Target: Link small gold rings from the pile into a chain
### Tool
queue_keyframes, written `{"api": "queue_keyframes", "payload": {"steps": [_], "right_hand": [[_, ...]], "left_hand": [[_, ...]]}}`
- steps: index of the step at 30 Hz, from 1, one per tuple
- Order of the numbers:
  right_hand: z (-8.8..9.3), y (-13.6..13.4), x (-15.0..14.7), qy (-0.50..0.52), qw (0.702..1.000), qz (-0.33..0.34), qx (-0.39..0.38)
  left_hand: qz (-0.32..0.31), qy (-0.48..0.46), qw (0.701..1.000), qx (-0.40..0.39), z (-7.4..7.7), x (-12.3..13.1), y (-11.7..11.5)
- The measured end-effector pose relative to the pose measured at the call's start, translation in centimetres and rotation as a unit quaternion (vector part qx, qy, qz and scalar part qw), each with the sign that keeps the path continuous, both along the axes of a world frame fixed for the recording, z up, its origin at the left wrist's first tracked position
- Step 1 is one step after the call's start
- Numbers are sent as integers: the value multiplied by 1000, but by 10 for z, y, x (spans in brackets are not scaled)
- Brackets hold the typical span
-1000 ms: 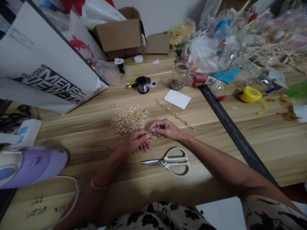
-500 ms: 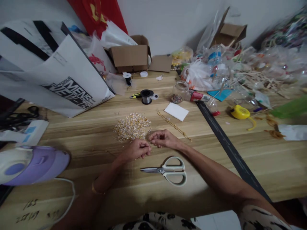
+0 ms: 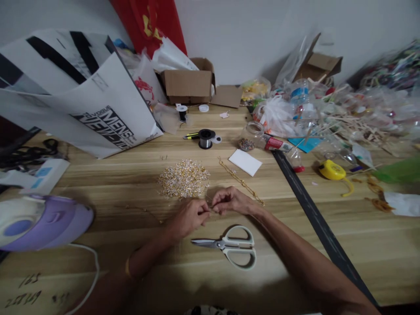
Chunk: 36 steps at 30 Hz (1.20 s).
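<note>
My left hand [image 3: 189, 216] and my right hand [image 3: 230, 200] meet fingertip to fingertip over the wooden table [image 3: 131, 175], both pinched on something tiny that I cannot make out. Just beyond them lies a heap of small gold and silver findings [image 3: 184, 178]. A gold chain [image 3: 241, 182] runs diagonally past my right hand. White-handled scissors [image 3: 229, 246] lie shut on the table just below both hands.
A purple and white iron [image 3: 39, 223] sits at the left edge with its cord. A white shopping bag [image 3: 78, 92], a cardboard box [image 3: 188, 83], a wire spool [image 3: 206, 138], a bead jar [image 3: 247, 136], a white pad [image 3: 245, 162], a yellow tape measure [image 3: 333, 171] and piled plastic bags stand further back.
The view has tilted upward, showing more wall and less of my lap. My hands have drawn closer together, fingertips now touching. Nothing on the table has shifted.
</note>
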State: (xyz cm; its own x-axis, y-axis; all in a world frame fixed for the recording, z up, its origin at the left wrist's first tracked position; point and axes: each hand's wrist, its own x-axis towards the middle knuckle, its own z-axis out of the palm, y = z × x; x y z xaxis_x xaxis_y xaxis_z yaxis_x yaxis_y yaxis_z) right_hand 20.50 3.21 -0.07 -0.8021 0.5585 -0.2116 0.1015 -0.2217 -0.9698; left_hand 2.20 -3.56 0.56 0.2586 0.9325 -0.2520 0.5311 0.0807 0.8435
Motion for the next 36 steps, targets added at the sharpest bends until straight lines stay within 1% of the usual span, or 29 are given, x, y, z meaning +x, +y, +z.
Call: {"api": "queue_keyframes", "payload": {"steps": [3,5,8,11,14,16,18,20,24,26,28,31,34,36], "right_hand": [[2,0,1,0,1000,14,27],[3,0,1,6,999,13,35],[3,1,1,9,999,3,33],[3,1,1,-3,1000,6,30],[2,2,1,-6,999,16,28],[1,2,2,-5,999,21,25],[1,2,2,-5,999,28,26],[1,2,2,-6,999,35,32],[1,2,1,-9,998,35,41],[1,2,1,-14,998,33,43],[2,2,1,-16,998,29,44],[3,2,1,-9,999,25,42],[4,1,0,-6,999,20,43],[4,0,0,-2,999,14,45]], "left_hand": [[-17,82,994,69,7,3,-1],[-32,127,987,89,13,4,-2],[-66,151,978,131,20,6,-3],[-76,183,965,169,22,8,-6],[-73,242,950,182,22,9,-9],[-80,260,944,188,23,9,-9],[-88,246,947,186,23,8,-9],[-83,213,959,167,23,7,-8],[-51,121,986,103,18,5,-6],[-32,65,994,77,14,4,-5],[-21,15,998,64,11,3,-3],[-26,-24,998,60,8,0,-1],[-31,-34,997,64,8,-2,0],[-26,-25,996,77,8,-4,2]]}}
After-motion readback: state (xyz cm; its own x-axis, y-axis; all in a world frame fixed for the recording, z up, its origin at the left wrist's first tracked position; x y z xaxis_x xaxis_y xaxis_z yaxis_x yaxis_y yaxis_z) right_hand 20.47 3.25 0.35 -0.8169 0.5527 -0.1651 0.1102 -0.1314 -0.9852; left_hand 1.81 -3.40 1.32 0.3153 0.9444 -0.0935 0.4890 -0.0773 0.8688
